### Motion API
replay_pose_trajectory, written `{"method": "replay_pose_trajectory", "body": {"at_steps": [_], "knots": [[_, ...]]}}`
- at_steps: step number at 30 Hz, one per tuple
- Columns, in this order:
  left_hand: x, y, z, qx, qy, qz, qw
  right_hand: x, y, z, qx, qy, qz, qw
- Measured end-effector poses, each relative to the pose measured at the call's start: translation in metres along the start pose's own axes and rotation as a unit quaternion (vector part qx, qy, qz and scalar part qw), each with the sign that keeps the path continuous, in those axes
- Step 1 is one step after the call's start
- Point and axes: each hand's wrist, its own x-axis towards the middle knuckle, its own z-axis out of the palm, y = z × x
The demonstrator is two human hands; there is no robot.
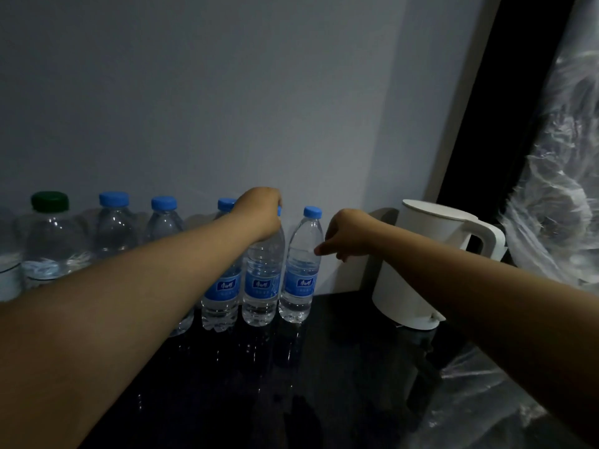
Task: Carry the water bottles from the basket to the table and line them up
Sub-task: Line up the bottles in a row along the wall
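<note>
The step in hand looked like the lining-up; the left hand [259,215] was clamped down over the cap and neck of the second bottle [263,280], which stood on the dark table [324,367] near the picture's centre, apparently being set or nudged into the row; the end bottle [301,273] stood just at its 3 o'clock, the two bodies close or touching; another labelled bottle [223,286] stood just at its 9 o'clock; the right hand [346,234] hung at the end bottle's 3 o'clock with fingers loosely curled round nothing, thumb tip at the bottle's shoulder; whether it touched could not be told.

The next move probably called for letting go without tipping the bottle, then squaring the gaps; the basket was out of view, so how many bottles remained could not be judged.

More bottles ran off toward 9 o'clock along the grey wall [227,92], two blue-capped [163,222] [113,222] and a wider green-capped one [48,228]; the tabletop was glossy and mirrored them; a white kettle [431,260] stood at 3 o'clock; crumpled clear plastic sheeting [557,189] hung beyond it; the room was dim.
</note>
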Motion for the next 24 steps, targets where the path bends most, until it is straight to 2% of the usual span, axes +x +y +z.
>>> {"method": "replay_pose_trajectory", "body": {"at_steps": [5,11,19,24], "knots": [[-0.014,0.005,-0.004,0.036,-0.016,-0.007,0.999,-0.038,-0.007,-0.015,-0.019,0.005,-0.041,0.999],[-0.045,0.018,-0.028,0.021,-0.001,0.018,1.000,-0.106,-0.023,-0.031,-0.074,0.000,-0.101,0.992],[-0.132,0.027,-0.087,-0.021,-0.062,0.082,0.994,-0.202,-0.041,-0.058,-0.095,0.001,-0.100,0.990],[-0.194,0.043,-0.117,-0.034,-0.071,0.124,0.989,-0.262,-0.050,-0.070,-0.100,0.021,-0.097,0.990]]}}
